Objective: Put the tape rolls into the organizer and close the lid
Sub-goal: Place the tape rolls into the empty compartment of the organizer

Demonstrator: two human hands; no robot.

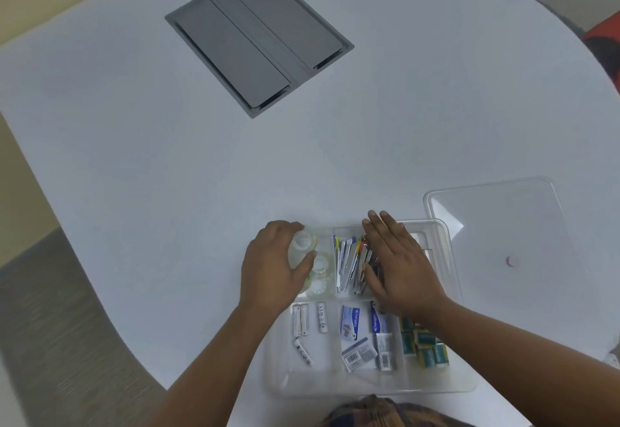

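White rounded worktop (167, 158) carrying a grey rectangular hatch panel (258, 39). Clear flat plastic lid (503, 225) lying just right of the clear compartmented plastic organizer (446, 259). Left hand (275, 269), grip wrapping a clear tape roll (302, 247) over the far-left compartment, more clear tape rolls (320, 275) lying beneath. Right hand (399, 265), grip flat and spread, resting on metal clips (349, 262). White batteries (303, 321) sitting in the near-left compartment.

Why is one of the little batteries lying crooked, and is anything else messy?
In the clear plastic organizer, one white battery lies slanted below three straight ones. The clear lid lies off on the white table, right of the organizer. Nothing looks spilled or broken. The left hand holds a clear tape roll.
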